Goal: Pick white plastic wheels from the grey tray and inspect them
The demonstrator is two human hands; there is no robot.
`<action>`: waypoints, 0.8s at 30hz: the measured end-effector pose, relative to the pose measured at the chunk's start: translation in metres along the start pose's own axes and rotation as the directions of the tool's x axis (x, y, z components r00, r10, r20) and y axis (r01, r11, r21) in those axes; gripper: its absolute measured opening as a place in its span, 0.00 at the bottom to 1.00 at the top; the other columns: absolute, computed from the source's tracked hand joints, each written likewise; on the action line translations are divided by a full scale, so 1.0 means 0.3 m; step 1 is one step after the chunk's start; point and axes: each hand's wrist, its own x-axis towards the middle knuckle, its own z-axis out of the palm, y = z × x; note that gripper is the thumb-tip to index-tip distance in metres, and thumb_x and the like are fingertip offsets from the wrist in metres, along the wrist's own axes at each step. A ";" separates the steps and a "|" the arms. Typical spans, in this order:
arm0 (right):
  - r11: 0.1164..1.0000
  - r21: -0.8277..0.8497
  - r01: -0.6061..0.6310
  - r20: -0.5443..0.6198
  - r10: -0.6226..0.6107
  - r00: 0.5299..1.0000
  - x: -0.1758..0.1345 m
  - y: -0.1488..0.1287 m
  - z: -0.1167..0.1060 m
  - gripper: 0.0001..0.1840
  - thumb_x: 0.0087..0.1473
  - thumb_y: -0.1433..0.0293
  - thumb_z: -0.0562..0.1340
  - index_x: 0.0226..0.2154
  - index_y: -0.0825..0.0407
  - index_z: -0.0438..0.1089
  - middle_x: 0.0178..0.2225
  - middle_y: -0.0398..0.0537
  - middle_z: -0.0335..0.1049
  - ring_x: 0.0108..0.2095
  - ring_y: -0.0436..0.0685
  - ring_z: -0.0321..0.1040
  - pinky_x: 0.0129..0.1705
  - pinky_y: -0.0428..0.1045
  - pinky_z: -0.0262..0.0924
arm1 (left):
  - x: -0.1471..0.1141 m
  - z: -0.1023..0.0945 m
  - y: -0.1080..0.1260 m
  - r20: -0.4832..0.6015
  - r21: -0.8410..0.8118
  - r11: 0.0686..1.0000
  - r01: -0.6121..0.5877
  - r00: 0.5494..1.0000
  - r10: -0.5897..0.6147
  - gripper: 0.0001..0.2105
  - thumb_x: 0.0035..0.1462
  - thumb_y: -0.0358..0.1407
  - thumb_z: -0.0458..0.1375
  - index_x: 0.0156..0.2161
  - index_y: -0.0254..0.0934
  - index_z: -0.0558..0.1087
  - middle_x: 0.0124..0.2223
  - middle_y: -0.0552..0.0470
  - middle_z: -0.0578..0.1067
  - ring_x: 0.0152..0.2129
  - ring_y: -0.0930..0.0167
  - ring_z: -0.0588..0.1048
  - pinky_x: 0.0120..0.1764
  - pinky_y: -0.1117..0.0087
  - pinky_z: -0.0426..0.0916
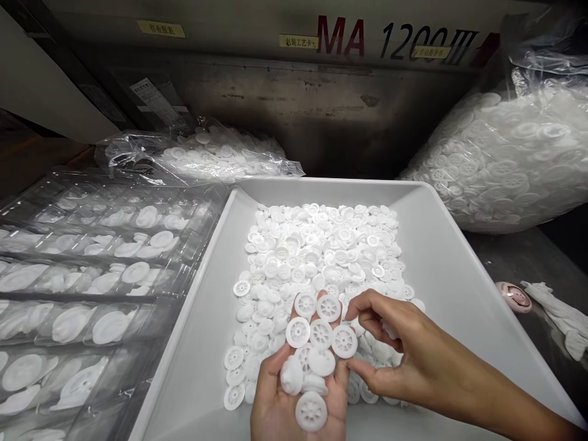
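A white tray [441, 257] holds a heap of small white plastic wheels [321, 251]. My left hand [285, 410] lies palm up over the tray's near end, cupping several of these wheels [316, 343] spread across its palm and fingers. My right hand [404, 355] comes in from the right, fingers curled, thumb and forefinger close to the wheels at the left hand's fingertips. It seems to pinch a white piece [390, 331], partly hidden by its fingers.
Clear blister trays [87, 288] with white discs lie to the left. Plastic bags of wheels sit behind [215, 153] and at the right [505, 159]. A machine panel [321, 92] closes the back. A pink round object [513, 297] and white glove [560, 315] lie right.
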 end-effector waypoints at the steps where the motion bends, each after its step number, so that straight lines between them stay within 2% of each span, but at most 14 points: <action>1: 1.000 -0.007 0.002 -0.003 -0.002 1.000 0.001 -0.001 0.000 0.20 0.45 0.73 0.64 0.39 0.41 0.59 0.25 0.34 0.50 0.25 0.46 0.51 0.26 0.41 0.50 | 0.001 -0.001 0.000 0.005 -0.019 1.000 0.008 1.000 -0.008 0.21 0.54 0.33 0.48 0.53 0.47 0.65 0.38 0.56 0.80 0.48 0.66 0.70 0.48 0.64 0.65; 6: 0.999 -0.034 0.032 -0.022 -0.033 0.999 0.007 0.001 0.002 0.19 0.45 0.72 0.65 0.39 0.40 0.61 0.25 0.34 0.51 0.26 0.46 0.52 0.26 0.41 0.50 | 0.003 -0.003 0.007 0.063 -0.108 0.993 0.037 0.998 -0.030 0.22 0.54 0.32 0.49 0.54 0.48 0.64 0.41 0.58 0.79 0.49 0.68 0.70 0.47 0.67 0.66; 9: 0.998 -0.038 0.056 -0.030 -0.058 0.998 0.004 0.004 0.001 0.19 0.45 0.73 0.65 0.39 0.41 0.61 0.25 0.34 0.52 0.26 0.46 0.53 0.26 0.41 0.50 | 0.004 -0.001 0.021 0.060 -0.126 0.989 0.077 0.996 -0.070 0.21 0.53 0.31 0.50 0.54 0.46 0.65 0.41 0.56 0.79 0.48 0.68 0.71 0.44 0.70 0.67; 12: 0.974 -0.107 0.200 -0.058 -0.206 0.977 -0.003 0.003 0.006 0.17 0.48 0.73 0.64 0.40 0.46 0.62 0.29 0.36 0.58 0.28 0.45 0.57 0.28 0.42 0.53 | 0.000 0.008 0.031 0.063 -0.207 0.969 0.134 0.990 -0.123 0.21 0.53 0.32 0.49 0.53 0.46 0.66 0.41 0.56 0.79 0.46 0.69 0.73 0.40 0.71 0.69; 13: 0.946 -0.171 0.275 -0.064 -0.289 0.955 -0.005 0.002 0.011 0.15 0.50 0.73 0.63 0.41 0.48 0.62 0.30 0.38 0.60 0.29 0.46 0.58 0.29 0.43 0.54 | -0.004 0.015 0.032 0.067 -0.240 0.961 0.140 0.990 -0.128 0.22 0.53 0.31 0.49 0.54 0.47 0.65 0.42 0.57 0.79 0.45 0.70 0.73 0.39 0.73 0.69; 15: 0.835 -0.343 0.431 -0.055 -0.476 0.878 -0.008 0.000 0.024 0.11 0.54 0.73 0.61 0.41 0.52 0.65 0.29 0.40 0.62 0.27 0.47 0.59 0.27 0.45 0.53 | -0.019 0.038 0.034 0.066 -0.334 0.930 0.154 0.988 -0.140 0.24 0.52 0.28 0.48 0.55 0.49 0.63 0.42 0.59 0.79 0.45 0.73 0.73 0.40 0.75 0.69; 18: 0.650 -0.520 0.554 -0.023 -0.659 0.752 -0.011 -0.005 0.042 0.09 0.56 0.75 0.58 0.40 0.57 0.69 0.22 0.40 0.59 0.22 0.48 0.53 0.22 0.47 0.46 | -0.049 0.081 0.040 0.075 -0.500 0.843 0.199 0.980 -0.187 0.27 0.51 0.27 0.48 0.56 0.47 0.61 0.42 0.55 0.79 0.45 0.70 0.73 0.46 0.70 0.67; 21: 0.594 -0.509 0.623 0.022 -0.714 0.700 -0.015 -0.014 0.042 0.10 0.58 0.76 0.54 0.34 0.61 0.71 0.19 0.40 0.57 0.20 0.48 0.50 0.20 0.47 0.42 | -0.066 0.101 0.051 0.102 -0.538 0.819 0.199 0.980 -0.172 0.26 0.50 0.29 0.49 0.56 0.42 0.63 0.43 0.49 0.79 0.47 0.64 0.72 0.49 0.64 0.65; 24: 0.567 -0.488 0.663 0.079 -0.728 0.681 -0.020 -0.021 0.031 0.17 0.60 0.77 0.49 0.28 0.60 0.70 0.19 0.41 0.57 0.20 0.48 0.50 0.20 0.47 0.44 | -0.062 0.084 0.057 0.104 -0.458 0.870 0.181 0.983 -0.150 0.24 0.50 0.29 0.49 0.54 0.44 0.65 0.41 0.51 0.79 0.45 0.66 0.73 0.46 0.67 0.66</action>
